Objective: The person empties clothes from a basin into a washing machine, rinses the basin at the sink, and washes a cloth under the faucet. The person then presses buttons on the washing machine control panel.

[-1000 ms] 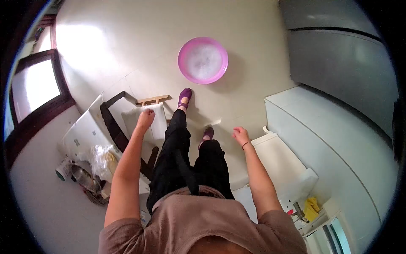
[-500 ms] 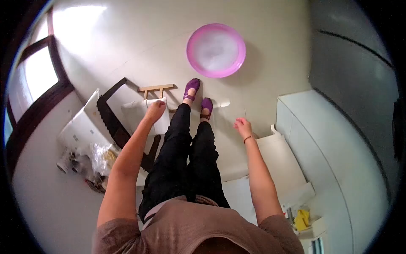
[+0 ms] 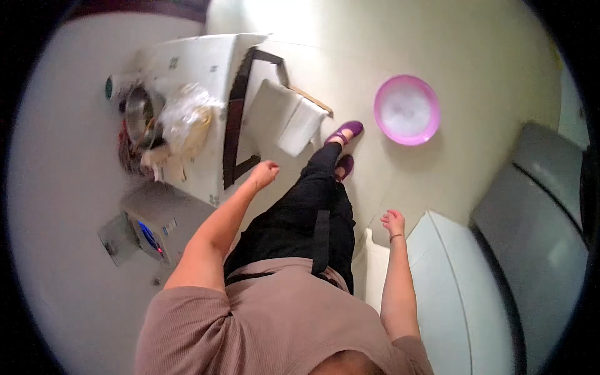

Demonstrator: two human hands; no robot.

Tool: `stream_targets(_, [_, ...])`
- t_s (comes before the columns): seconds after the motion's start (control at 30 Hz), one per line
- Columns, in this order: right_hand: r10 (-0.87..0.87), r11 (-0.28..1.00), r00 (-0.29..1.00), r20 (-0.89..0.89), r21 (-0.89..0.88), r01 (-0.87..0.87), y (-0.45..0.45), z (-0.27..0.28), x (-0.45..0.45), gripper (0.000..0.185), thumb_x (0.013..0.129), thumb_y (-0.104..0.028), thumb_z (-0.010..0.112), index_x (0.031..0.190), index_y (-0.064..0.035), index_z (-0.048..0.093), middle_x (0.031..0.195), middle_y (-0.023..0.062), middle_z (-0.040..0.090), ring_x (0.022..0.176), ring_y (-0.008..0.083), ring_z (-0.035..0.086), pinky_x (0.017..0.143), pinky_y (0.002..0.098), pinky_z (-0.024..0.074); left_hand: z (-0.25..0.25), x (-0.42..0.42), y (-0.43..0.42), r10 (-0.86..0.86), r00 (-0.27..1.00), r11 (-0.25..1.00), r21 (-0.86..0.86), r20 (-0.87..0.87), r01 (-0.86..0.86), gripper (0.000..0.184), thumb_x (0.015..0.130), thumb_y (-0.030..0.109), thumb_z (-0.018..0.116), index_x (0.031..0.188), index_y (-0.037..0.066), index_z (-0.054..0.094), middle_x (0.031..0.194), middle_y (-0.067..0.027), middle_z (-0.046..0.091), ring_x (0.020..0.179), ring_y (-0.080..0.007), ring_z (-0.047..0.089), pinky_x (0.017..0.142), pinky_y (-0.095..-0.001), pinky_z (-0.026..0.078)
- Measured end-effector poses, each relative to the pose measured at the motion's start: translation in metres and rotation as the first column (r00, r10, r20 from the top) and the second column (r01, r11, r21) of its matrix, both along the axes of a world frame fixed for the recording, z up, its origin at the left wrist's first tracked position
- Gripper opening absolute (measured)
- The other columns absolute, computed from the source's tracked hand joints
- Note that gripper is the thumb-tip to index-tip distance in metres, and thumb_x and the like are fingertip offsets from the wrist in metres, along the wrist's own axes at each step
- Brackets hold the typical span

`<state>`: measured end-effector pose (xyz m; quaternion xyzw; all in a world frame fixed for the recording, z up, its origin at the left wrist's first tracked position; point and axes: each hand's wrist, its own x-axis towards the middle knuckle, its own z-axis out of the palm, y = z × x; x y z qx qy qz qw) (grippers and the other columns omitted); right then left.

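My left hand (image 3: 266,174) hangs over the floor beside my left thigh, its fingers curled with nothing visible in them. A folding stool draped with white cloth (image 3: 299,128) stands just ahead of it. Out to the right, my right hand (image 3: 394,222) has bent fingers pinched together. A thin sliver seems to stick out of them, too small to name. Ahead of my feet, a pink basin (image 3: 409,140) sits on the floor, filled with white suds (image 3: 406,107). Neither hand touches the basin.
On the left, a table with a white cloth (image 3: 194,59) carries a metal bowl (image 3: 139,115) and a plastic bag (image 3: 186,122). A box-shaped appliance (image 3: 169,215) shows a blue light. To the right are a pale cabinet (image 3: 431,275) and a grey fridge (image 3: 531,200).
My view has turned left, so the basin appears further right and the table fills more of the left side. My left hand no longer overlaps the white cloth on the stool.
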<state>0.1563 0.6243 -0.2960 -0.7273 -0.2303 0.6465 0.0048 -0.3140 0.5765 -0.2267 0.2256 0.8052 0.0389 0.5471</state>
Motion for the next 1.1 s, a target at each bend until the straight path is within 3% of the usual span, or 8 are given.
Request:
stream_targets(0.4, [0.338,0.941,0.938,0.081,-0.050,-0.335,-0.013,0.036,-0.055,0.019,0.080,-0.010,0.044,0.098,-0.0042,0.049,0.073,0.0072,0.056,0.057,0.0162,0.057,0.044,0.0262,0.0451,0.076,-0.099,-0.293,0.287,0.908,0.955,0.021,-0.306,-0.295,0.030,0.072,0.021,0.051,0.094,0.003,0.059,0.096,-0.0169,0.058,0.092,-0.0282,0.054,0.081,-0.0332,0.042])
stream_targets(0.57, [0.448,0.894,0.892,0.058,-0.013,-0.449,-0.042,0.048,-0.127,0.019,0.080,-0.009,0.043,0.098,-0.0053,0.049,0.071,0.0066,0.055,0.057,0.0174,0.057,0.047,0.0296,0.0459,0.076,-0.153,-0.421,0.680,0.609,0.716,0.191,-0.407,-0.672,0.029,0.073,0.021,0.051,0.094,0.003,0.058,0.089,-0.0133,0.060,0.086,-0.0250,0.055,0.076,-0.0325,0.042])
stream_targets(0.63, [0.450,0.892,0.889,0.078,0.006,-0.452,-0.064,0.056,-0.162,0.019,0.080,-0.009,0.043,0.097,-0.0044,0.049,0.070,0.0068,0.055,0.057,0.0187,0.058,0.046,0.0298,0.0455,0.122,-0.198,-0.453,0.474,0.669,0.847,0.089,-0.573,-0.523,0.028,0.073,0.021,0.051,0.094,0.003,0.058,0.089,-0.0138,0.060,0.085,-0.0264,0.055,0.073,-0.0330,0.043])
stream_targets(0.73, [0.513,0.856,0.853,0.098,0.018,-0.517,-0.095,0.069,-0.219,0.020,0.080,-0.009,0.043,0.098,-0.0038,0.049,0.070,0.0069,0.055,0.056,0.0186,0.058,0.045,0.0299,0.0450,0.119,-0.277,-0.562,0.631,0.371,0.728,0.353,-0.681,-0.588,0.026,0.076,0.024,0.049,0.091,0.005,0.059,0.086,-0.0164,0.060,0.080,-0.0281,0.057,0.071,-0.0337,0.043])
stream_targets(0.93, [0.665,0.741,0.733,0.144,-0.005,-0.671,-0.206,0.104,-0.323,0.020,0.080,-0.009,0.045,0.099,-0.0049,0.050,0.069,0.0062,0.055,0.055,0.0180,0.058,0.045,0.0296,0.0444,0.254,-0.474,-0.689,0.606,-0.131,0.721,0.612,-0.784,-0.324,0.024,0.077,0.019,0.048,0.089,0.000,0.058,0.083,-0.0207,0.058,0.082,-0.0359,0.055,0.072,-0.0410,0.043])
stream_targets(0.97, [0.734,0.674,0.664,0.139,-0.026,-0.739,-0.225,0.114,-0.346,0.020,0.080,-0.010,0.045,0.098,-0.0050,0.050,0.069,0.0059,0.055,0.055,0.0177,0.058,0.045,0.0295,0.0442,0.273,-0.508,-0.714,0.514,-0.107,0.772,0.514,-0.851,-0.374,0.027,0.077,0.018,0.048,0.094,-0.002,0.055,0.089,-0.0209,0.057,0.086,-0.0360,0.054,0.076,-0.0410,0.041])
stream_targets(1.0, [0.793,0.605,0.595,0.134,-0.050,-0.795,-0.239,0.124,-0.362,0.019,0.080,-0.010,0.046,0.098,-0.0051,0.050,0.069,0.0056,0.055,0.055,0.0174,0.058,0.045,0.0295,0.0440,0.274,-0.541,-0.737,0.302,-0.322,0.865,0.399,-0.898,-0.303,0.033,0.078,0.020,0.048,0.101,-0.003,0.052,0.099,-0.0220,0.053,0.094,-0.0349,0.050,0.081,-0.0409,0.040])
stream_targets(1.1, [0.885,0.438,0.435,0.169,0.016,-0.899,-0.256,0.145,-0.388,0.021,0.079,-0.013,0.046,0.098,-0.0036,0.051,0.071,0.0062,0.057,0.059,0.0165,0.059,0.047,0.0276,0.0441,0.324,-0.618,-0.766,0.300,-0.455,0.919,0.382,-0.838,-0.098,0.043,0.080,0.029,0.047,0.108,-0.003,0.047,0.112,-0.0237,0.046,0.107,-0.0351,0.042,0.088,-0.0442,0.034])
